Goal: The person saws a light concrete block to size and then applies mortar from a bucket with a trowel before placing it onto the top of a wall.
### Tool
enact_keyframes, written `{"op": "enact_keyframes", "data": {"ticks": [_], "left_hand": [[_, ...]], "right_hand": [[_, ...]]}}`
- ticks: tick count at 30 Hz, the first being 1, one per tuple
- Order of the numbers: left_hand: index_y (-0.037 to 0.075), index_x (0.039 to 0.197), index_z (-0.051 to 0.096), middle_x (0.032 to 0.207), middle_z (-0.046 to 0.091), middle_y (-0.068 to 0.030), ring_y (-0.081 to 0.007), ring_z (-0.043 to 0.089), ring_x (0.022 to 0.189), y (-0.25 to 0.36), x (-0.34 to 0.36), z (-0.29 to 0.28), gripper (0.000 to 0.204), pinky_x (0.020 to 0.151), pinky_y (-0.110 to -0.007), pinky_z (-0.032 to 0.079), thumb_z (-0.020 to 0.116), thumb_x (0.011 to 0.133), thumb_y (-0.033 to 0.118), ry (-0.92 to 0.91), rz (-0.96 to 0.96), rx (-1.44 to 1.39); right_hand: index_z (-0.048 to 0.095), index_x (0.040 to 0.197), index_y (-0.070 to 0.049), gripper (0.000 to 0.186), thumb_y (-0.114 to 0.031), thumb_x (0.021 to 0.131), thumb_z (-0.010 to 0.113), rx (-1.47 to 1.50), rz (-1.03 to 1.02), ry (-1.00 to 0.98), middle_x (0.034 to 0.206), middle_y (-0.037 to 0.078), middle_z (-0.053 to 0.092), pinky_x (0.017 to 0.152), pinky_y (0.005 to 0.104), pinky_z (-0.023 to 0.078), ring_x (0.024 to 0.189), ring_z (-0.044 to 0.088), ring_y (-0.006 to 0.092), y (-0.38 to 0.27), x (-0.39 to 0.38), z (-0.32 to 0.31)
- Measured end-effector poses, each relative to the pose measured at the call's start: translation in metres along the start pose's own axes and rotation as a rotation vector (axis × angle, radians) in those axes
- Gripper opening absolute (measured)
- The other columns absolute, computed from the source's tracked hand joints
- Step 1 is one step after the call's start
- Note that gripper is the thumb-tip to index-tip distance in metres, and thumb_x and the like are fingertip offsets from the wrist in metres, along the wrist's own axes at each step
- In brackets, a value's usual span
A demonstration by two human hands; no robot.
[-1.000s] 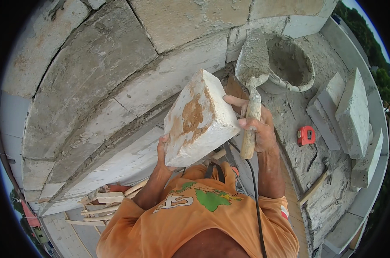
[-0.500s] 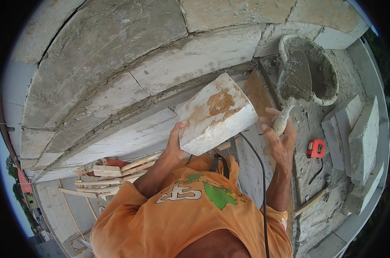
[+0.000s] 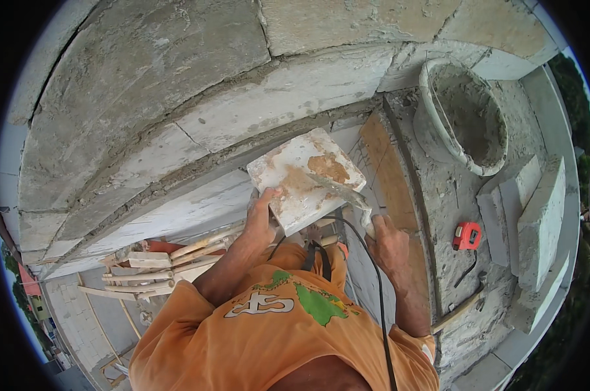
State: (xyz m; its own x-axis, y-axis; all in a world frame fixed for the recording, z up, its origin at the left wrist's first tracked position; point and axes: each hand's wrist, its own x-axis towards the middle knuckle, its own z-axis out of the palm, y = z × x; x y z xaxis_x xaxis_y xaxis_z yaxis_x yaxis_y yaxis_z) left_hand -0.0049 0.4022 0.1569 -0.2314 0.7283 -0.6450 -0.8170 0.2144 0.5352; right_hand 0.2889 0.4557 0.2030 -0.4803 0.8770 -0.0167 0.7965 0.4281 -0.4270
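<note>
My left hand grips a white block by its near left edge, thumb on the top face. Brown stains and old mortar mark that face. In my right hand is the handle of a trowel, fingers wrapped round it. The trowel's blade is seen nearly edge-on, over the right part of the block's face; whether it touches there I cannot tell. A mortar bucket with a caked rim stands beyond my right hand, grey mortar inside it.
A block wall with mortar joints runs across the far side. On the right ledge lie a red tape measure, a wooden-handled hammer and several cut block slabs. A black cable hangs beside me. Wooden poles are at lower left.
The trowel has come from beside the bucket leftward onto or over the block, its blade turned edge-on. The block has tilted, showing more of its stained face.
</note>
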Motion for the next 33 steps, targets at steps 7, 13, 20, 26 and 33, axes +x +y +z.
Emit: {"op": "enact_keyframes", "data": {"ticks": [7,13,20,26,33], "left_hand": [[0.011,0.141,0.041,0.124,0.056,-0.0090,-0.0259,0.061,0.110,-0.003,-0.001,0.023,0.067,0.088,-0.047,0.057,0.069,0.081,0.012,0.111,0.149,0.179],[0.009,0.144,0.034,0.125,0.055,-0.0114,-0.0259,0.061,0.110,-0.001,0.004,0.018,0.074,0.090,-0.045,0.058,0.069,0.078,0.004,0.099,0.208,0.171],[0.007,0.150,0.027,0.127,0.055,-0.0139,-0.0270,0.060,0.115,0.020,-0.007,0.006,0.083,0.092,-0.042,0.057,0.068,0.078,0.002,0.055,0.201,0.175],[0.006,0.151,0.024,0.130,0.054,-0.0150,-0.0265,0.061,0.113,0.014,-0.004,0.006,0.087,0.091,-0.040,0.057,0.069,0.077,0.000,0.004,0.292,0.289],[0.003,0.152,0.022,0.128,0.056,-0.0166,-0.0261,0.064,0.109,0.028,-0.013,0.011,0.089,0.089,-0.039,0.058,0.068,0.076,-0.002,-0.040,0.294,0.256]], "right_hand": [[0.051,0.101,-0.007,0.028,-0.015,0.082,0.069,-0.137,-0.106,-0.242,0.091,0.017,0.060,0.066,0.0487,0.055,0.083,0.068,0.0380,0.013,0.009,0.020],[0.053,0.105,-0.007,0.031,-0.011,0.078,0.069,-0.159,0.085,-0.214,0.096,0.018,0.062,0.068,0.0525,0.055,0.080,0.067,0.0429,0.060,0.023,0.076],[0.050,0.104,-0.005,0.034,-0.009,0.076,0.070,-0.143,0.338,-0.087,0.094,0.021,0.062,0.067,0.0533,0.054,0.081,0.067,0.0444,0.080,0.035,0.101],[0.051,0.100,-0.007,0.031,-0.008,0.076,0.071,-0.050,0.041,-0.081,0.093,0.018,0.062,0.066,0.0516,0.054,0.079,0.066,0.0422,0.033,0.042,0.092],[0.049,0.104,-0.007,0.037,-0.005,0.074,0.070,-0.171,0.154,-0.082,0.094,0.020,0.062,0.066,0.0544,0.054,0.080,0.067,0.0434,0.072,0.055,0.102]]}}
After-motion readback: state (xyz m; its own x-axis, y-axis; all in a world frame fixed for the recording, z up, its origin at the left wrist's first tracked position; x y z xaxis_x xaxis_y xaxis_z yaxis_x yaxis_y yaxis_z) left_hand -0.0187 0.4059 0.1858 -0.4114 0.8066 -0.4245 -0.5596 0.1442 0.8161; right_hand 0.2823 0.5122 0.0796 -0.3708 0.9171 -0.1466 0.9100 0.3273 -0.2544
